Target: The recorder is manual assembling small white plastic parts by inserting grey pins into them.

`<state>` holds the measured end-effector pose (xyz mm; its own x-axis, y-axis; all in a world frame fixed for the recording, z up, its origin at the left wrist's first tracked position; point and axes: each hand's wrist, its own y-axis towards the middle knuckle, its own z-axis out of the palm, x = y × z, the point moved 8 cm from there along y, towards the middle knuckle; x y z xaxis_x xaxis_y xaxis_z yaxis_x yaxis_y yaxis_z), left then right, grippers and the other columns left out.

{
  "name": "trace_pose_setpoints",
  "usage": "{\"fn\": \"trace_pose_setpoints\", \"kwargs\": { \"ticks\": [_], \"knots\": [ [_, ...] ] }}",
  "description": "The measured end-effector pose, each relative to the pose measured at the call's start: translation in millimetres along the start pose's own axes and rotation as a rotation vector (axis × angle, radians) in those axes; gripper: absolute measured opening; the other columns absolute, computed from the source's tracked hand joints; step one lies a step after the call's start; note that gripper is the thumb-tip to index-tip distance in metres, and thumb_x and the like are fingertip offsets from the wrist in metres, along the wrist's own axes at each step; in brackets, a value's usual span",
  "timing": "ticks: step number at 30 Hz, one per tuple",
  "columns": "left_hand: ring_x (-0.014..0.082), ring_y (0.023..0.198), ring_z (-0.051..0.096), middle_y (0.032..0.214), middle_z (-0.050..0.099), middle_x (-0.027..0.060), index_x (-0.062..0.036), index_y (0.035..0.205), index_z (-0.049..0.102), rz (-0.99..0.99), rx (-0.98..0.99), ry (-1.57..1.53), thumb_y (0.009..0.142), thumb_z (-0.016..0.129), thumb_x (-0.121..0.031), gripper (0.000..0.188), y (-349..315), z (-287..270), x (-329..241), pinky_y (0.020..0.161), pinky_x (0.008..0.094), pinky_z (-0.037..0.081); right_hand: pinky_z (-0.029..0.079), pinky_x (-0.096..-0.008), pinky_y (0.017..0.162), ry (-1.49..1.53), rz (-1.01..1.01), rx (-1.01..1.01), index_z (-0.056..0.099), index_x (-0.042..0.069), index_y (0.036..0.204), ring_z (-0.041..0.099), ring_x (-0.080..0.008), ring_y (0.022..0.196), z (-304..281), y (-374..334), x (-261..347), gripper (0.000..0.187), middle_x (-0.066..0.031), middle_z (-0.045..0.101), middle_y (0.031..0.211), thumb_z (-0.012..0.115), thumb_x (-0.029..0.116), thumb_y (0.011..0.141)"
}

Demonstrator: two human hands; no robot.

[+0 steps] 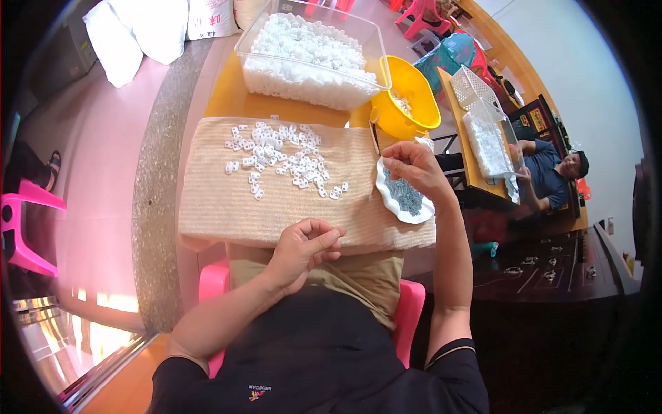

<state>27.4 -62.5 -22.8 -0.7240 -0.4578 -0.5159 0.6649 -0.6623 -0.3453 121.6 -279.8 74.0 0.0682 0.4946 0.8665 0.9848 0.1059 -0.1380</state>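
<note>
My left hand [305, 254] hovers near the front edge of the cloth-covered table, thumb and fingertips closed together in a pinch. Whatever it pinches, if anything, is too small to make out. Above a white wavy-rimmed dish [387, 196] on the right is my right hand [416, 168], also pinching, its fingertips over the dish's far left part. Many small grey metal pieces [407, 198], like screws or pins, lie in that dish. Scattered across the cloth [214, 200] are many small white plastic pieces with dark holes [303, 169], heaped loosely toward the far side.
A clear plastic bin [314, 86] full of white pieces stands at the back, beside a yellow basin [420, 83]. A thin tool with a looped end [374, 127] lies by the dish. At the right, another person [545, 176] sits by a second table with a bin of white pieces [486, 141].
</note>
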Motion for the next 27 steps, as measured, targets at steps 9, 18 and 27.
{"fn": "trace_pose_setpoints", "kwargs": {
  "ticks": [9,18,27],
  "knots": [
    [0.0105,0.081,0.063,0.101,0.065,0.0092,-0.0053,0.095,0.059,-0.007,-0.015,-0.008,0.088,0.064,-0.007,0.009,0.5,-1.9,1.7,0.072,0.0264,0.057,0.052,-0.022,0.06,0.07,-0.139,-0.091,0.064,-0.001,0.099,0.059,-0.007,0.064,-30.9,38.2,47.8,0.017,-0.0019,0.062,0.077,0.065,0.012,0.089],
    [0.0106,0.081,0.063,0.101,0.065,0.0097,-0.0045,0.095,0.059,0.009,-0.024,-0.031,0.089,0.063,-0.008,0.008,-0.1,-4.5,-1.4,0.071,0.0261,0.057,0.051,-0.0225,0.052,-0.113,-0.273,-0.762,0.062,-0.002,0.112,0.057,-0.008,0.056,-111.4,61.2,50.8,0.03,-0.0042,0.063,0.078,0.065,0.016,0.088],
    [0.0096,0.08,0.063,0.101,0.065,0.0093,-0.0047,0.096,0.06,0.005,-0.031,-0.014,0.089,0.064,-0.008,0.009,0.3,-6.3,-1.9,0.072,0.0256,0.056,0.047,-0.0217,0.054,-0.267,-0.213,-0.751,0.069,-0.003,0.097,0.059,-0.0097,0.059,-76.1,36.4,10.0,0.02,-0.0071,0.067,0.076,0.066,0.012,0.085]
  ]
}}
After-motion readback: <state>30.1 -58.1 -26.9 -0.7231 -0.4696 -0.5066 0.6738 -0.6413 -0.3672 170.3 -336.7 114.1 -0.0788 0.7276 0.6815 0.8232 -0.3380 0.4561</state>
